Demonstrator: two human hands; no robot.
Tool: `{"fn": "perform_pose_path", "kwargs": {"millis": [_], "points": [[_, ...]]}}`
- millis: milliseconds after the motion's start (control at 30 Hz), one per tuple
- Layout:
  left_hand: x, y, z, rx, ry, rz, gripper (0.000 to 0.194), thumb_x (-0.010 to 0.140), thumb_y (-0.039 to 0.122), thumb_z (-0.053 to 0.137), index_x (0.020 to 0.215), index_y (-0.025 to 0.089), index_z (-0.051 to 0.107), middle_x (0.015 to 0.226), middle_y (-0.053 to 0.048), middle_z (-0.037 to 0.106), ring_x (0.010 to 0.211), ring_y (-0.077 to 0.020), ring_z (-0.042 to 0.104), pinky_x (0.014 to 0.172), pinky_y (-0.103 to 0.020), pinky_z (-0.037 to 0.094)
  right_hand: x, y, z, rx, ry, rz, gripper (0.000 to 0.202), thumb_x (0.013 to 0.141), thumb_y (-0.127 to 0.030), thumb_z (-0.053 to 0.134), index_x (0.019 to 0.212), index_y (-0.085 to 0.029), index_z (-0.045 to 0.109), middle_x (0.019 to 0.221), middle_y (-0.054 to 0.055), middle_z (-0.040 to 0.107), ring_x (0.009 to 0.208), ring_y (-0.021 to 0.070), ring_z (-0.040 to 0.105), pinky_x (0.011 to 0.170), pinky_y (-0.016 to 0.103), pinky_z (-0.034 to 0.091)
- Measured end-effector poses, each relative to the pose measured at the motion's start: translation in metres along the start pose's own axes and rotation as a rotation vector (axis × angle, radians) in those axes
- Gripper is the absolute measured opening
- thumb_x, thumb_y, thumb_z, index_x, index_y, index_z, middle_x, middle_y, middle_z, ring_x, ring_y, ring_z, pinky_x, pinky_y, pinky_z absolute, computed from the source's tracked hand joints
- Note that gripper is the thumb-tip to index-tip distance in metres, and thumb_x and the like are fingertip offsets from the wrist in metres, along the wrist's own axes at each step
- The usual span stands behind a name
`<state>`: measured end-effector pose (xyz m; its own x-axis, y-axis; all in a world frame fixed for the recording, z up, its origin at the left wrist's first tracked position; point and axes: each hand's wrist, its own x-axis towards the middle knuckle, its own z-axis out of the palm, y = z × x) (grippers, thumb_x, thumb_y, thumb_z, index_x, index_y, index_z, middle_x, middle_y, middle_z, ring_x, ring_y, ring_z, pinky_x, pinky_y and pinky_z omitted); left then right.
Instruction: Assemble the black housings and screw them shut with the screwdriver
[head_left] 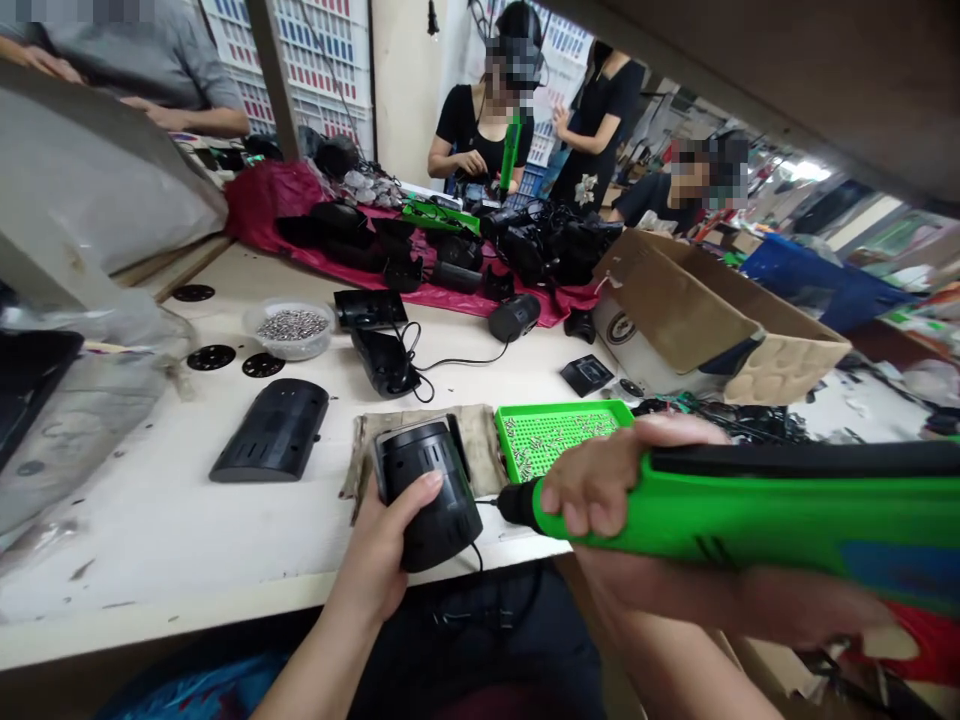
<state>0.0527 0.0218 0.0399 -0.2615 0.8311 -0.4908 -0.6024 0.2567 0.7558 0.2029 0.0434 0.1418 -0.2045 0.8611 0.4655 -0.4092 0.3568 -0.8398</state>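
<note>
Black plastic housing [442, 515] sits over the near edge of the worktop [165, 540], the left hand's [384, 535] fingers clamped around it. From three o'clock, the bit of a green power screwdriver [750, 505] points at its side, the right hand's [600, 485] fingers wrapped round that tool. Outward lie a green tray [506, 445] of screws at two, another black shell [274, 432] at ten, a clear bowl [300, 351] at eleven.

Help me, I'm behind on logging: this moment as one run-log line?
left hand: holds black housing | right hand: grips green screwdriver | bit: at housing's edge | green tray: holds screws
</note>
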Motion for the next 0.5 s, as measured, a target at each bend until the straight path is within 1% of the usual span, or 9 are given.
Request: {"fn": "perform_pose_path", "kwargs": {"millis": [67, 100, 200, 300, 400, 500], "points": [[0.000, 0.001, 0.001, 0.013, 0.014, 0.005, 0.069, 0.056, 0.038, 0.084, 0.117, 0.018, 0.059, 0.096, -0.007, 0.070, 0.084, -0.0239, 0.067, 0.065, -0.033, 0.057, 0.001, 0.004, -0.001, 0.058, 0.054, -0.082, 0.050, 0.073, -0.069, 0.066, 0.098, -0.026, 0.070, 0.054, -0.003, 0.056, 0.046, 0.0156, 0.052, 0.049, 0.031, 0.051], [0.000, 0.001, 0.001, 0.022, 0.019, 0.012, 0.067, 0.056, 0.038, 0.083, 0.116, 0.018, 0.060, 0.097, -0.007, 0.070, 0.085, -0.0239, 0.067, 0.066, -0.032, 0.057, 0.002, 0.007, -0.001, 0.078, 0.062, -0.097, 0.050, 0.074, -0.068, 0.066, 0.098, -0.025, 0.071, 0.054, -0.002, 0.057, 0.046, 0.0156, 0.053, 0.048, 0.031, 0.051], [-0.001, 0.001, 0.004, 0.038, 0.035, 0.045, 0.066, 0.056, 0.039, 0.083, 0.114, 0.018, 0.061, 0.099, -0.007, 0.070, 0.088, -0.0240, 0.066, 0.067, -0.031, 0.057, 0.004, 0.014, 0.000, 0.094, 0.064, -0.094, 0.050, 0.073, -0.068, 0.067, 0.097, -0.025, 0.071, 0.053, -0.003, 0.056, 0.046, 0.0152, 0.053, 0.049, 0.031, 0.052], [-0.001, 0.000, 0.006, 0.038, 0.051, 0.048, 0.066, 0.053, 0.038, 0.084, 0.112, 0.018, 0.063, 0.098, -0.007, 0.069, 0.088, -0.0233, 0.066, 0.068, -0.031, 0.056, 0.007, 0.023, -0.001, 0.125, 0.029, -0.111, 0.048, 0.072, -0.065, 0.069, 0.097, -0.024, 0.070, 0.053, -0.003, 0.056, 0.045, 0.0150, 0.053, 0.048, 0.030, 0.051], [0.000, -0.002, 0.007, -0.001, 0.078, 0.059, 0.063, 0.053, 0.037, 0.084, 0.109, 0.016, 0.064, 0.096, -0.006, 0.069, 0.085, -0.0217, 0.065, 0.070, -0.031, 0.055, 0.009, 0.038, -0.002, 0.171, 0.024, -0.108, 0.045, 0.071, -0.062, 0.071, 0.093, -0.023, 0.068, 0.052, -0.004, 0.055, 0.044, 0.0137, 0.053, 0.048, 0.028, 0.051], [0.000, -0.004, 0.009, -0.050, 0.084, 0.101, 0.064, 0.054, 0.036, 0.083, 0.112, 0.018, 0.061, 0.095, -0.004, 0.068, 0.086, -0.0204, 0.064, 0.074, -0.031, 0.054, 0.009, 0.049, -0.002, 0.198, 0.028, -0.118, 0.044, 0.071, -0.062, 0.070, 0.088, -0.021, 0.065, 0.050, -0.005, 0.053, 0.042, 0.0125, 0.052, 0.047, 0.027, 0.051]]}}
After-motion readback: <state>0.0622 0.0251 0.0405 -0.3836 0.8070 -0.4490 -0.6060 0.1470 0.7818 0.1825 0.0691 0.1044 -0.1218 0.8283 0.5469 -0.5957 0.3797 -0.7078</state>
